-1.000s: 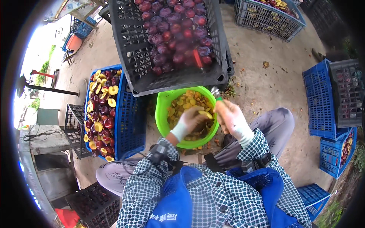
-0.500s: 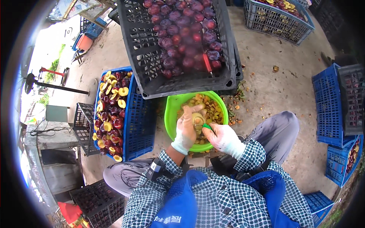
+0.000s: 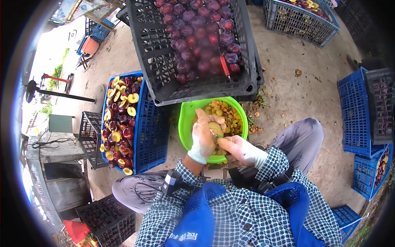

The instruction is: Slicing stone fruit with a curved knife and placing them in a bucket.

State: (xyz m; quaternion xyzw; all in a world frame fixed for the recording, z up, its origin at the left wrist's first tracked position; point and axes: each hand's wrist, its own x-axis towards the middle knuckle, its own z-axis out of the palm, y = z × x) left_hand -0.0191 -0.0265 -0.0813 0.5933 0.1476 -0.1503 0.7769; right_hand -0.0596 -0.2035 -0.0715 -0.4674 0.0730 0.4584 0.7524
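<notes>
Over a bright green basin point(image 3: 186, 125), my left hand point(image 3: 201, 136) in a white fingerless-looking glove is closed round a cut plum piece point(image 3: 214, 126) with yellow flesh turned up. My right hand point(image 3: 243, 151), gloved too, grips a small tool with a green handle point(image 3: 219, 138). Its metal end is at the plum flesh; its exact shape is hard to make out. Yellow-brown pits and scraps point(image 3: 235, 120) lie in the basin below both hands.
A black crate point(image 3: 150, 61) of whole plums stands just beyond the basin, with a red-handled tool point(image 3: 224, 66) in it. At left is a blue crate point(image 3: 153, 136) of plum halves point(image 3: 121, 119). More blue crates point(image 3: 354, 113) line the right; scraps litter the concrete floor point(image 3: 288, 94).
My right hand has shifted slightly and turned, so less of the green handle shows. The plum piece in my left hand has tilted a little. The crates stay put.
</notes>
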